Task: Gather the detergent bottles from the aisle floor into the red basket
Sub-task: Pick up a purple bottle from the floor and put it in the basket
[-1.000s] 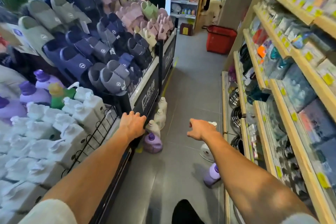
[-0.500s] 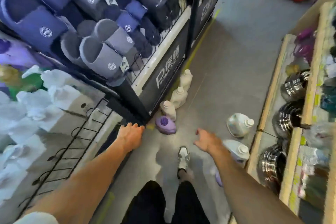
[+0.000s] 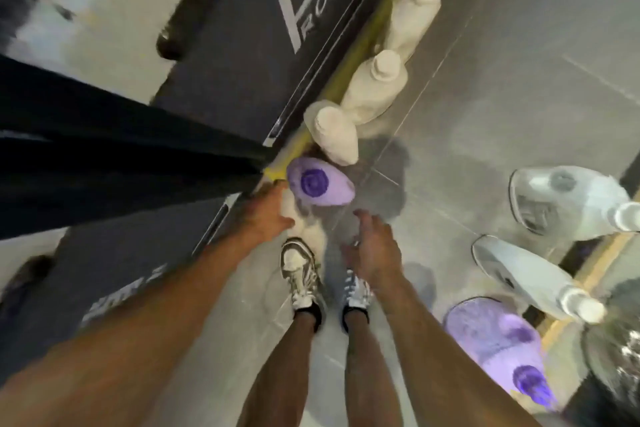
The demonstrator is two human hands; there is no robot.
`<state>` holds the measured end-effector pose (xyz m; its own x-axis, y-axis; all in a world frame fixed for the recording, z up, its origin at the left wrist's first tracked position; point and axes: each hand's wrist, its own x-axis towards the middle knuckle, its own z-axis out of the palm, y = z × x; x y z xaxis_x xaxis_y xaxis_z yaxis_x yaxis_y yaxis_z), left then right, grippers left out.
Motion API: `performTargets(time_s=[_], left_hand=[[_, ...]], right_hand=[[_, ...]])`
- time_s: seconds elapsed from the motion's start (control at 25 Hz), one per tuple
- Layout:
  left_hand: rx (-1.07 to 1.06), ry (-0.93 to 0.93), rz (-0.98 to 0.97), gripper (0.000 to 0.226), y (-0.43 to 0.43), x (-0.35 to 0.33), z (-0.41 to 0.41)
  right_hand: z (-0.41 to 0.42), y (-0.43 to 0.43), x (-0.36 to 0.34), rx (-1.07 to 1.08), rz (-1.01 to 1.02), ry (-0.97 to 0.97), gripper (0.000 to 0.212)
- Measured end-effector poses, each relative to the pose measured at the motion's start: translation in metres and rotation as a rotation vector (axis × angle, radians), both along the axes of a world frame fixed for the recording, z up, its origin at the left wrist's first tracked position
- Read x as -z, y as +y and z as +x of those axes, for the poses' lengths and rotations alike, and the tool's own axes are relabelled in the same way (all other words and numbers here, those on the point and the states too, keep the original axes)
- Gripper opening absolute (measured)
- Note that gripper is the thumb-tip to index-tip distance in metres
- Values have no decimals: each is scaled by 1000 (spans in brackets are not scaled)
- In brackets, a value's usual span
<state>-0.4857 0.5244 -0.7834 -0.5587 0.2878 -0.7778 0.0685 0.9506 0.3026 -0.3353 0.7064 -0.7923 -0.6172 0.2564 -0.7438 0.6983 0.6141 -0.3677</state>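
Purple detergent bottle (image 3: pixel 320 182) stands upright on the floor (image 3: pixel 502 97), seen cap-on. Left hand (image 3: pixel 266 215) is just beside its near-left edge, fingers straight, holding nothing; blur hides whether they touch. Right hand (image 3: pixel 370 250) is near its near-right side, fingers loosely spread, empty. Three cream bottles (image 3: pixel 377 87) line up beyond it.

The purple bottle (image 3: pixel 320 184) and 3 cream bottles (image 3: pixel 375 87) look matt plastic on smooth, faintly glossy floor tiles (image 3: pixel 502 62).
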Motion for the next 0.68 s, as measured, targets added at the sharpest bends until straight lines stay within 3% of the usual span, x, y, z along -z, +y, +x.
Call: performTargets(time_s=[0.2, 0.32, 0.48, 0.68], left_hand=[[220, 111, 198, 114, 8, 135, -41], [397, 208, 251, 118, 8, 170, -45], [483, 286, 291, 117, 7, 177, -47], [415, 298, 299, 104, 10, 140, -22]], right_hand=[[-48, -8, 142, -28, -3, 168, 106], [-60, -7, 180, 12, -77, 281, 108], [-65, -4, 176, -116, -2, 296, 107], [-58, 14, 130, -329, 99, 239, 103]])
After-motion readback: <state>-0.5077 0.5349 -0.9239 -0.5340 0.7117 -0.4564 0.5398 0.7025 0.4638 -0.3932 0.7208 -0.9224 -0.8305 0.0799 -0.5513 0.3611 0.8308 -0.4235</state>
